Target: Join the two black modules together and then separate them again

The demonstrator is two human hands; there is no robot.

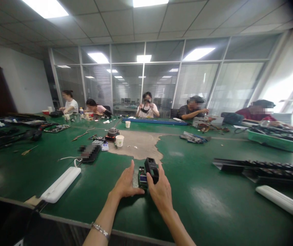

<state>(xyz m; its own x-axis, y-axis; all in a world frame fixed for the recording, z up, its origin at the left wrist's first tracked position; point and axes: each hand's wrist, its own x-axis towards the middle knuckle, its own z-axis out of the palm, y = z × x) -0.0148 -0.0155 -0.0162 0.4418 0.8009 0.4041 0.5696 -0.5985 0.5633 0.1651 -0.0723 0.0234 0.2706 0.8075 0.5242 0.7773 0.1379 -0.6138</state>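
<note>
My right hand (162, 191) is closed around a black plastic housing (151, 166), thumb on its near side and fingers along the right. Close against the housing's left side stands a small green circuit board (142, 178) with a bluish display-like part. My left hand (124, 181) is open to the left of the board, fingers stretched forward and thumb reaching toward the board's near edge. Whether that thumb touches the board I cannot tell. A pale, speckled patch or piece shows between my left hand and the board; its kind is unclear.
A white power strip (61, 184) lies to the left, near a dark device (90, 152). Paper cups (119, 140) stand ahead. Gloves (193, 137), black metal strips (266, 171) and a green basket (274, 141) are on the right. Several people sit along the table's far side.
</note>
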